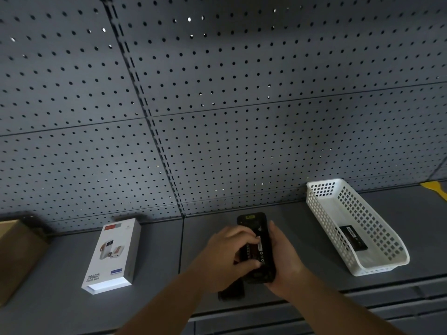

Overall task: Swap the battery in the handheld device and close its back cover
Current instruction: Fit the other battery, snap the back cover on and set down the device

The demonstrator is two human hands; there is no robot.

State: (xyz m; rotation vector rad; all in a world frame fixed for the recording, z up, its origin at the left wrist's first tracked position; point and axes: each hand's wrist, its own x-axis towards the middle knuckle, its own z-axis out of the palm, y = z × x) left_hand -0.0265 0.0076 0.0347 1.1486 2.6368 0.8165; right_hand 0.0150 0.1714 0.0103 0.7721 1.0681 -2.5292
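Observation:
A black handheld device (254,223) lies back side up over the grey shelf, cradled from the right and below by my right hand (284,257). My left hand (227,250) rests on its open back, fingers pinching a black battery (254,252) in the compartment. A dark flat piece, apparently the back cover (231,292), lies on the shelf under my left wrist, mostly hidden. A second black battery (353,238) lies in the white basket.
The white perforated basket (377,267) stands at the right. A white power bank box (112,255) lies at the left, a cardboard box (17,250) at the far left. Pegboard wall (217,105) rises behind; a yellow tool (435,188) sits far right.

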